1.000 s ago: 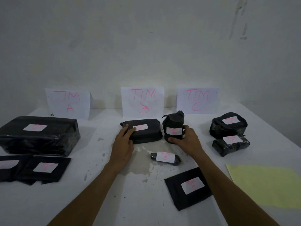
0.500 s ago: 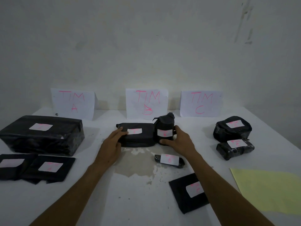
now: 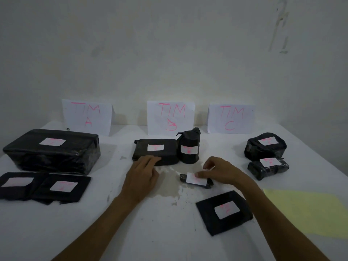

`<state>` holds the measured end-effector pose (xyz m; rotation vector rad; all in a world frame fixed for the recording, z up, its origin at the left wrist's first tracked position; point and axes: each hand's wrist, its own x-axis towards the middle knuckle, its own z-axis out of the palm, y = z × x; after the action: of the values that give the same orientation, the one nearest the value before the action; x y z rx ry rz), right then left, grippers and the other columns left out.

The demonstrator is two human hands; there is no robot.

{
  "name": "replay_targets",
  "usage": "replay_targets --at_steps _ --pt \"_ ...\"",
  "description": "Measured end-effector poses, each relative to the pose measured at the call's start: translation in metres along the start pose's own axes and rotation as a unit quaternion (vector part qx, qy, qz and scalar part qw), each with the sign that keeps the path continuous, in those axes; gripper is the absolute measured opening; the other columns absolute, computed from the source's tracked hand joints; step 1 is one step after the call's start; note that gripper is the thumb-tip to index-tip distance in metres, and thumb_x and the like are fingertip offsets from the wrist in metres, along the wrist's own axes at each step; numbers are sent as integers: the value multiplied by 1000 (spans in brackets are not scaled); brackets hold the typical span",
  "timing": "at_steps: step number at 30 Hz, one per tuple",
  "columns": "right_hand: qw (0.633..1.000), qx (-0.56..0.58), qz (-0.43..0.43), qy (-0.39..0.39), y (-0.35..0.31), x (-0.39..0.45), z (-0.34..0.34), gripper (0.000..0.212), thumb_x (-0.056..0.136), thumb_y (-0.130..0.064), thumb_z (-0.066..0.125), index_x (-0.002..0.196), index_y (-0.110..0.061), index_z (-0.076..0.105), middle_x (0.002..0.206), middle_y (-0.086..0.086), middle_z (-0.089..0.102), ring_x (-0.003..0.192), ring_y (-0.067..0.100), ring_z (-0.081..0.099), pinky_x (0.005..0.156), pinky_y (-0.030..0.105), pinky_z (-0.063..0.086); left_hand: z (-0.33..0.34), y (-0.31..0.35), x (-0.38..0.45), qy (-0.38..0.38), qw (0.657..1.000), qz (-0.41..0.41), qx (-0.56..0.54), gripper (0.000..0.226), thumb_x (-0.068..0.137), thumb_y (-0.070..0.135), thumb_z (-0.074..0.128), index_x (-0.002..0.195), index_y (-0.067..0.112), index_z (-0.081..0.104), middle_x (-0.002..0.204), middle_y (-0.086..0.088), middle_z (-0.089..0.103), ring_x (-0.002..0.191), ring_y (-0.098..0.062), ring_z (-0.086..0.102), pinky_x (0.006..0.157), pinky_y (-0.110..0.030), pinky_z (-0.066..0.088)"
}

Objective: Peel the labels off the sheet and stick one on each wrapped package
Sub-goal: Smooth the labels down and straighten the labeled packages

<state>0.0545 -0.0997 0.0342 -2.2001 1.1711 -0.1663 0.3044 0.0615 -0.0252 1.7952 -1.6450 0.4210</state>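
Observation:
Several black wrapped packages lie on the white table (image 3: 150, 232), each with a white label marked in pink. My left hand (image 3: 143, 176) rests with straight fingers on the front edge of a flat package (image 3: 165, 151) at the centre. Beside that package stands an upright wrapped package (image 3: 188, 147). My right hand (image 3: 222, 172) hovers over a small wrapped roll (image 3: 195, 180). Its fingertips touch the roll's label and the thumb is raised clear. A pale yellow sheet (image 3: 308, 211) lies at the right; I see no labels on it.
A large package (image 3: 52, 149) and two flat pouches (image 3: 62, 187) sit at the left. Two lumpy packages (image 3: 265, 146) (image 3: 268, 167) are at the right, and a flat pouch (image 3: 224, 211) lies near my right forearm. Paper signs TIM A (image 3: 86, 116), TIM B (image 3: 170, 117), TIM C (image 3: 231, 118) lean on the wall.
My right hand let go of the upright package and moved back and down onto the small roll. My left hand slid back to the flat package's front edge.

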Motion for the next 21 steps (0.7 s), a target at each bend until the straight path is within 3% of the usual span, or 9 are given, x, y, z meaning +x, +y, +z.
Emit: replay_targets --at_steps 2,5,9,12,17,21 --pt "999 -27 -10 -37 0 -13 1 57 68 -58 82 107 -26 56 108 -8 58 95 8 55 74 22 43 2 22 -4 -28 999 3 -28 38 92 23 52 128 10 58 122 -6 61 109 -20 59 94 -32 53" --pt "998 -50 -36 -25 -1 -21 7 53 70 -42 86 111 -24 58 107 -5 60 94 10 57 70 18 42 11 50 -6 -93 992 -1 -86 51 92 33 58 139 17 46 133 2 51 114 -12 55 94 -25 50" --pt "996 -41 -82 5 -7 -24 18 39 76 -31 83 107 -20 63 105 -5 62 91 12 58 69 13 40 25 63 -8 -136 987 18 -79 64 92 42 58 150 35 33 151 8 39 133 -9 42 107 -29 44" --pt "993 -17 -109 33 -13 -21 29 38 76 -30 83 108 -18 66 105 -1 66 90 13 61 73 14 44 28 55 -8 -105 991 27 -75 52 95 46 53 144 32 47 141 5 52 125 -11 51 103 -31 48" --pt "980 27 -184 72 -31 -18 53 46 78 -26 82 115 -23 56 93 1 65 78 10 61 74 23 53 23 37 -10 -49 994 -14 -95 41 96 45 50 122 19 69 111 1 67 95 -13 61 82 -27 55" --pt "968 20 -234 90 -39 -11 68 30 79 -26 81 103 -22 63 91 0 64 76 11 59 70 22 50 19 16 -13 -60 991 -43 -113 34 97 41 57 119 19 71 109 2 65 92 -5 56 84 -19 49"
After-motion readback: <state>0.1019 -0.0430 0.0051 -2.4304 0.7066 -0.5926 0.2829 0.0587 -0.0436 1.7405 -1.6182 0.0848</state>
